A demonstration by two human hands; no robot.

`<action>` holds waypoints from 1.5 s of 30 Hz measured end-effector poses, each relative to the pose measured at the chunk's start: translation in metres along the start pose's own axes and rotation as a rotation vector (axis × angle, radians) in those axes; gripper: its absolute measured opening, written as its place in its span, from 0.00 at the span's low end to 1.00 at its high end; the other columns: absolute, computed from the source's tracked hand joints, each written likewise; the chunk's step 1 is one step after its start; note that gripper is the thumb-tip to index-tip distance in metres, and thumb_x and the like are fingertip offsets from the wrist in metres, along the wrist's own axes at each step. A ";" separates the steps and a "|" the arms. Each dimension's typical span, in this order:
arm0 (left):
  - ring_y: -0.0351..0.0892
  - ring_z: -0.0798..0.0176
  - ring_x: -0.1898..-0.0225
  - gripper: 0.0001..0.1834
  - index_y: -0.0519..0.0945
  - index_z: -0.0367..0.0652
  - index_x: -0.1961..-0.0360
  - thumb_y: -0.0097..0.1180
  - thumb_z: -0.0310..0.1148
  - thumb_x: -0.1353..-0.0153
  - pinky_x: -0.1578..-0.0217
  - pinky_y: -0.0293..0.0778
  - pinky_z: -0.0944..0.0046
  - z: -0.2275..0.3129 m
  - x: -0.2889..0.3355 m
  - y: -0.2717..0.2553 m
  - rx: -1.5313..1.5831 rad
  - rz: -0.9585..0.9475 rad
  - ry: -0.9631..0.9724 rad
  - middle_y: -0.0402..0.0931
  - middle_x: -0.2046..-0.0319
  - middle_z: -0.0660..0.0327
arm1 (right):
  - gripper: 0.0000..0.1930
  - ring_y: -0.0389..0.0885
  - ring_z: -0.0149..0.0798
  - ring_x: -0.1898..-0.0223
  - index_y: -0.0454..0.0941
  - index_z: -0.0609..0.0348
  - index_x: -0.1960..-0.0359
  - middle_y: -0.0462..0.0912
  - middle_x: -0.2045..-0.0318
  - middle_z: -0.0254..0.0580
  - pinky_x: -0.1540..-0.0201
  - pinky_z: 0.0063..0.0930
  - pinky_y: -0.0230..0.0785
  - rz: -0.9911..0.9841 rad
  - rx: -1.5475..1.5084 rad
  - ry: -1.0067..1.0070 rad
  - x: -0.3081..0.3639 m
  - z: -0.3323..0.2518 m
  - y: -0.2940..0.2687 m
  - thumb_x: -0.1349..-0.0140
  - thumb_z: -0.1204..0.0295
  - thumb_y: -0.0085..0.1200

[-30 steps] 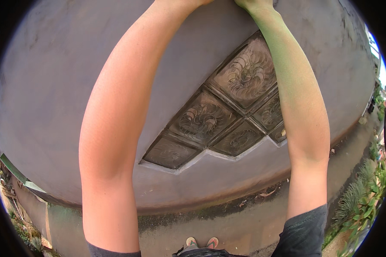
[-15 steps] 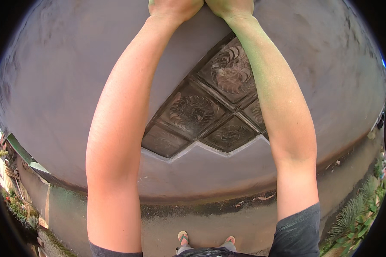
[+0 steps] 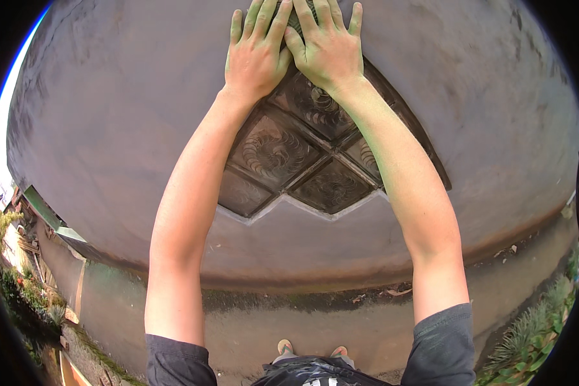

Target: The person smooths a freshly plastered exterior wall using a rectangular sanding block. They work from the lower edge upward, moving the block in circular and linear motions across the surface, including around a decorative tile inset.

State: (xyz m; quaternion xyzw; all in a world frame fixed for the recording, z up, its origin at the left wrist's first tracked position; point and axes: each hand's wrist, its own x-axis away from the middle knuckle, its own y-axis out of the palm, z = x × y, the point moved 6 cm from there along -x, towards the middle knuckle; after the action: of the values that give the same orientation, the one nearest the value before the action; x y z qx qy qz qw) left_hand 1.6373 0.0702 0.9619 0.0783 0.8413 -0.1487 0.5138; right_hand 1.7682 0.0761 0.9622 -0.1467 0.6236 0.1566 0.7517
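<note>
I face a grey plastered wall (image 3: pixel 122 128) set with several dark ornamental tiles (image 3: pixel 270 151) laid as diamonds, each carved with a swirl pattern. My left hand (image 3: pixel 256 51) lies flat on the wall at the top of the tile group, fingers spread and pointing up. Right beside it, my right hand (image 3: pixel 326 48) presses flat on a top tile (image 3: pixel 315 106), its fingers overlapping the left hand's. Both hands carry a greenish tint. Neither hand holds anything. Both arms are stretched up from the lower edge.
A wet concrete strip (image 3: pixel 341 321) runs along the wall's foot, with my sandalled feet (image 3: pixel 309 350) near the bottom. Plants (image 3: pixel 534 334) grow at the lower right. A low wall and greenery (image 3: pixel 38 283) sit at the lower left.
The view has tilted up, so both hands, earlier cut off at the top edge, now show fully, flat on the wall. The tiles sit lower in the picture.
</note>
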 end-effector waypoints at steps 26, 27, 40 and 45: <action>0.51 0.46 0.19 0.36 0.59 0.43 0.20 0.46 0.35 0.29 0.20 0.42 0.40 0.016 -0.037 0.001 0.019 0.100 0.015 0.57 0.21 0.49 | 0.33 0.50 0.54 0.18 0.60 0.53 0.22 0.55 0.20 0.55 0.22 0.74 0.34 0.055 0.097 0.020 -0.021 0.025 -0.010 0.23 0.51 0.40; 0.50 0.46 0.18 0.36 0.58 0.43 0.20 0.46 0.35 0.28 0.20 0.42 0.40 0.008 -0.061 -0.002 -0.012 0.141 0.047 0.57 0.21 0.50 | 0.33 0.50 0.54 0.18 0.60 0.53 0.22 0.56 0.20 0.55 0.21 0.73 0.34 0.092 0.108 0.014 -0.043 0.031 -0.011 0.23 0.50 0.39; 0.50 0.47 0.18 0.35 0.60 0.43 0.21 0.46 0.37 0.28 0.21 0.44 0.40 -0.012 -0.088 0.019 -0.027 0.251 0.018 0.57 0.21 0.50 | 0.33 0.48 0.53 0.17 0.60 0.54 0.22 0.55 0.20 0.56 0.20 0.69 0.33 0.135 0.119 0.050 -0.074 0.048 0.004 0.23 0.51 0.37; 0.51 0.45 0.18 0.38 0.60 0.42 0.21 0.48 0.34 0.32 0.21 0.44 0.40 0.036 -0.001 0.009 0.045 0.094 -0.026 0.58 0.21 0.49 | 0.34 0.48 0.55 0.18 0.59 0.51 0.21 0.53 0.20 0.56 0.22 0.76 0.32 -0.036 0.020 0.040 0.020 0.014 -0.010 0.25 0.51 0.42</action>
State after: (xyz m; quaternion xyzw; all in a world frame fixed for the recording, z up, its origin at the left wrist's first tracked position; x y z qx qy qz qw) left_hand 1.6705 0.0671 0.9462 0.1273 0.8263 -0.1443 0.5293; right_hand 1.7888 0.0741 0.9449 -0.1535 0.6375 0.1340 0.7430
